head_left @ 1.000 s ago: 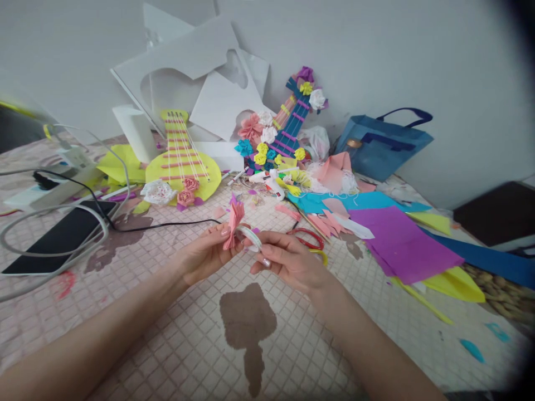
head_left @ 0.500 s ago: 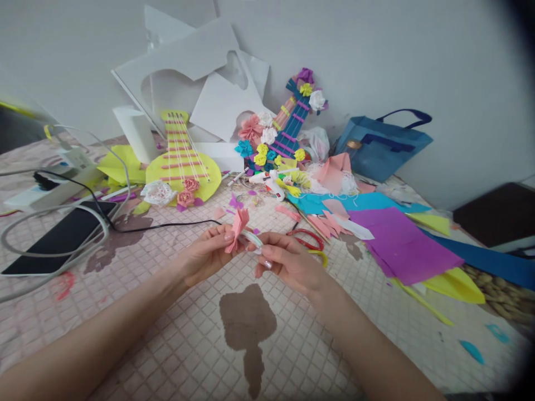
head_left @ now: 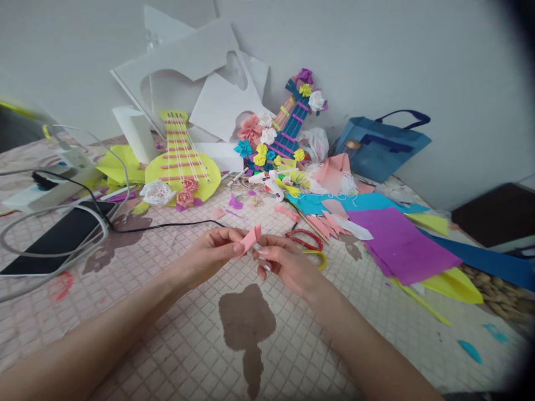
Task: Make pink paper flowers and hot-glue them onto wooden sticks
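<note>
Over the middle of the table, a folded pink crepe paper piece [head_left: 251, 238] stands tilted up between my two hands. My left hand [head_left: 217, 250] pinches it between thumb and fingers. My right hand [head_left: 288, 259] is closed at the paper's right side, fingertips on a thin whitish strip [head_left: 256, 252]. Its kind is hard to make out, and the fingers hide most of it. Just beyond the right hand lie scissors with red handles [head_left: 307, 239] and another pair with a yellow handle [head_left: 320, 259].
Behind the hands are a yellow paper guitar [head_left: 184, 167], a blue guitar with paper flowers [head_left: 290, 131] and a white glue gun [head_left: 270, 182]. Purple paper [head_left: 401, 245] and a blue bag [head_left: 382, 145] sit right. A phone-like black slab [head_left: 58, 236] and cables lie left.
The pink paper has tilted to the right, toward my right hand. The pale strip, earlier showing as a curve between the hands, is now mostly covered by paper and fingers.
</note>
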{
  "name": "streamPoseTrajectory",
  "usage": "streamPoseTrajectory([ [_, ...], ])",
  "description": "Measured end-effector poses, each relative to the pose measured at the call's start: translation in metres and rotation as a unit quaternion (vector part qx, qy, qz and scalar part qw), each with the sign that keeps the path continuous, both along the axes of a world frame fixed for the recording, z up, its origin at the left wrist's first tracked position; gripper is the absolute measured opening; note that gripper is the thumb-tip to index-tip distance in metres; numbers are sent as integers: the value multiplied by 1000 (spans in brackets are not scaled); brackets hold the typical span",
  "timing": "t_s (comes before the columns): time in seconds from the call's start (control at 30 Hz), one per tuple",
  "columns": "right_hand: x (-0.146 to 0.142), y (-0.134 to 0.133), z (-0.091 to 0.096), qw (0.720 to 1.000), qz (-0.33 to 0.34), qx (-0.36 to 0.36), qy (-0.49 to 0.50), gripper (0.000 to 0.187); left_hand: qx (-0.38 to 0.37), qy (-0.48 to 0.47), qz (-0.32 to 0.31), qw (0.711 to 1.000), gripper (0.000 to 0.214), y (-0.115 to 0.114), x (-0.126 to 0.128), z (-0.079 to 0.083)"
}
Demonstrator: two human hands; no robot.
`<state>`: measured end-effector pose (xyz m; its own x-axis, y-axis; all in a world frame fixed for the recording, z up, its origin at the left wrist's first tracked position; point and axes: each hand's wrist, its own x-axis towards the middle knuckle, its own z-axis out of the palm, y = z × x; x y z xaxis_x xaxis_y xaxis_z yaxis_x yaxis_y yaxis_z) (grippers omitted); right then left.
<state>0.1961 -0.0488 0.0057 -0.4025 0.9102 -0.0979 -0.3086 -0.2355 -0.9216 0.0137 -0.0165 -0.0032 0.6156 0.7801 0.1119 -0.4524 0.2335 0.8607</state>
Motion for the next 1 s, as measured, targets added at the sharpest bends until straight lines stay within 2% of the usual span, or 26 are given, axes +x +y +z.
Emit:
streamPoseTrajectory([
  [0.1,1,0,0,1000,16,13,18,9,-57,-33,4,998,19,1,0,-1],
  [0.23,5,1,0,998,47,43,29,14,-131,-96,14,987,14,2,1,-3],
  [0.33,6,2,-1,996,70,54,26,18,-166,-124,4,978,11,2,0,-5],
  [0.43,6,2,-1,995,64,65,26,16,-185,-139,-4,973,9,1,0,-6],
  [0.53,4,2,0,996,43,70,29,15,-179,-131,-17,975,8,1,-1,-6],
  [0.63,3,2,1,997,32,57,28,13,-148,-100,-37,983,18,1,-2,-2],
  [0.8,3,1,0,999,20,35,23,10,-87,-54,-51,993,11,2,-4,3],
  [0.9,3,1,-1,999,25,36,17,10,-90,-54,-43,994,18,3,-5,0],
  [1.0,4,1,0,998,35,50,7,12,-120,-70,-29,990,12,4,-4,-3],
])
